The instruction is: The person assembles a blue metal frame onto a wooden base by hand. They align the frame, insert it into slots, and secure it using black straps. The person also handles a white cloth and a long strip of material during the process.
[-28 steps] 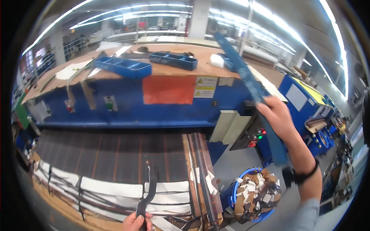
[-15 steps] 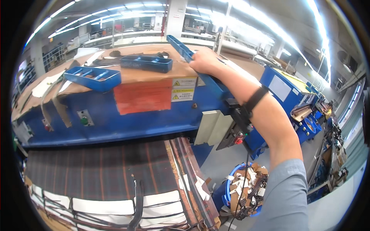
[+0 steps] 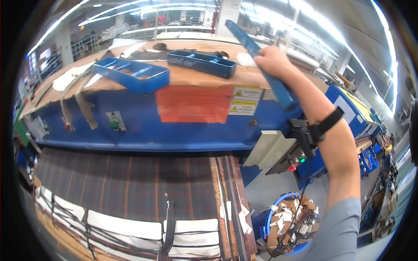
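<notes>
My right hand (image 3: 273,61) is closed around a long, narrow blue cutting die (image 3: 278,89), held tilted over the right end of the brown-covered machine top (image 3: 250,79). Its far end points up and to the left; its near end hangs in front of the blue machine front. A wider open-frame blue die (image 3: 150,85) with crossbars lies on the top at the left. Beside it, nearer my hand, rests another long blue die (image 3: 202,66). A black strap (image 3: 328,122) with a small device circles my right forearm. My left hand is out of view.
Below the blue machine front (image 3: 143,135), dark striped cloth (image 3: 126,182) lies on the bed with white pieces (image 3: 124,228) and dark strips. A blue bin (image 3: 269,217) full of scraps stands at the right. A control box (image 3: 292,162) juts out beside the pale bracket (image 3: 267,148).
My view has shifted, so the machine and bin sit further right. The die stays in my right hand and now hangs more steeply; the two dies on the top lie as before.
</notes>
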The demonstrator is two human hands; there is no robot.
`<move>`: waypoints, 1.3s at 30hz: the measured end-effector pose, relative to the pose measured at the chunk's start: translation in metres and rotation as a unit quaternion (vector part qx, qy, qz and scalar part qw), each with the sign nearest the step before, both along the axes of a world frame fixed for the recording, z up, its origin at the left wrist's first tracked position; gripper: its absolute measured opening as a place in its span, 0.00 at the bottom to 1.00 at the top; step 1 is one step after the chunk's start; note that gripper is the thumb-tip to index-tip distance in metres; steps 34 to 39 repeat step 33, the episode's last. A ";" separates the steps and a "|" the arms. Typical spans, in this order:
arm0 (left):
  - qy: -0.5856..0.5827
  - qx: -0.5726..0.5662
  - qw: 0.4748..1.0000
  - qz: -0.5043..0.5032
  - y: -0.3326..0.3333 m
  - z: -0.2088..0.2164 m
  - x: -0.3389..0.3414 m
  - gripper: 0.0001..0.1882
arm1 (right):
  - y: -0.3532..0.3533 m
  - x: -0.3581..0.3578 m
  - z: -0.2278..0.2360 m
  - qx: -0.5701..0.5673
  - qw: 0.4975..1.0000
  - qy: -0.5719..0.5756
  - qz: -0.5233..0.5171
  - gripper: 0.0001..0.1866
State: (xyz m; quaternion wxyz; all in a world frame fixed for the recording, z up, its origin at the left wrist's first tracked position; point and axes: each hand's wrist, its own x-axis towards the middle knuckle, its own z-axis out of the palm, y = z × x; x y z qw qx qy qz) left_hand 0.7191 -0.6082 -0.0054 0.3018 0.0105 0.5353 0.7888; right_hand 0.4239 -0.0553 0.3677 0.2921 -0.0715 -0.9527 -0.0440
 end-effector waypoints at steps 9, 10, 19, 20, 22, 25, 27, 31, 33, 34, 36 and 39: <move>-0.019 0.016 0.999 -0.047 0.003 0.009 -0.020 0.18 | -0.041 0.001 -0.020 -0.140 0.987 -0.065 0.039 0.18; -0.016 0.022 0.998 -0.050 0.003 0.009 -0.020 0.18 | -0.048 0.001 -0.021 -0.140 0.987 -0.070 0.041 0.17; 0.008 0.044 0.999 -0.020 0.001 0.020 -0.017 0.16 | -0.030 -0.020 -0.024 0.024 0.998 -0.058 0.030 0.22; 0.004 0.053 0.998 -0.021 0.007 0.025 -0.019 0.15 | -0.029 -0.007 -0.033 0.035 0.999 -0.004 -0.017 0.25; 0.010 0.049 0.999 -0.001 0.010 0.033 -0.017 0.12 | -0.063 0.031 -0.032 0.033 0.999 0.026 0.017 0.29; 0.026 0.067 0.997 -0.011 0.016 0.034 -0.017 0.13 | -0.069 0.096 -0.046 0.042 0.988 0.131 0.073 0.28; 0.055 0.068 0.996 -0.020 0.017 0.042 -0.018 0.14 | -0.099 0.153 -0.056 0.032 0.972 0.198 0.125 0.25; 0.117 0.047 0.988 -0.090 0.013 0.038 -0.012 0.24 | -0.161 0.274 -0.149 -0.310 0.926 -0.020 0.213 0.16; 0.119 0.069 0.976 -0.168 0.028 0.039 -0.007 0.21 | -0.168 0.324 -0.185 -0.428 0.867 -0.144 0.212 0.15; 0.119 0.069 0.976 -0.168 0.028 0.039 -0.007 0.21 | -0.168 0.324 -0.185 -0.428 0.867 -0.144 0.212 0.15; 0.119 0.069 0.976 -0.168 0.028 0.039 -0.007 0.21 | -0.168 0.324 -0.185 -0.428 0.867 -0.144 0.212 0.15; 0.119 0.069 0.976 -0.168 0.028 0.039 -0.007 0.21 | -0.168 0.324 -0.185 -0.428 0.867 -0.144 0.212 0.15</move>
